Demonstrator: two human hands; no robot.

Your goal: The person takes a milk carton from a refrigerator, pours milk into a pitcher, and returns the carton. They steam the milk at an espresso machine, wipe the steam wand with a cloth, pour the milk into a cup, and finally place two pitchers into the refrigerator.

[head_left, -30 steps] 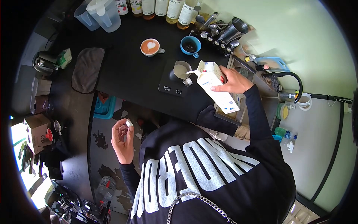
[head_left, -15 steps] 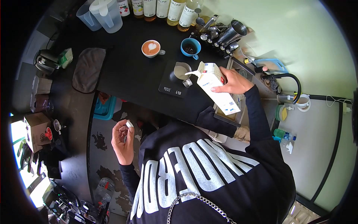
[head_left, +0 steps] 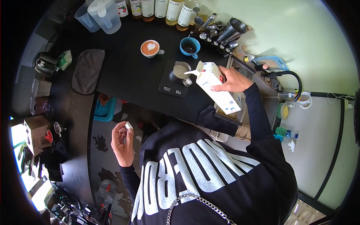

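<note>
"Talk us through it: which step are you on?"

"A pour, and it's live! A thin stream of white liquid (head_left: 190, 72) runs from the tipped carton (head_left: 217, 88) towards the small metal pitcher (head_left: 182, 64), which sits on the black scale (head_left: 168, 80)."

"And what does the next move call for?"

"In my judgement, a steady tilt and one eye on the lit readout (head_left: 177, 92), with the wrist ready to roll the carton upright without a drip."

"Hands now, nearest first!"

"Closest in, my left hand (head_left: 122, 144) hangs off to the side, clear of the worktop (head_left: 127, 78), fingers curled, a small white cap (head_left: 129, 125) pinched between thumb and forefinger. Farther out, my right hand (head_left: 235, 80) spans the carton broadly, thumb lying along one face, the fingers mostly hidden behind it. How firm that grip is, I can't tell from here."

"So where exactly is the carton?"

"Up at the right end of the worktop, slanting, its mouth just beside the pitcher's rim. They look apart, with only the stream between them."

"Anything beyond?"

"Past the pitcher there's a blue cup (head_left: 185, 53) with something dark inside, and left of it a white cup (head_left: 150, 56) showing a pale heart. Right at the back, a row of bottles (head_left: 174, 13)!"
</note>
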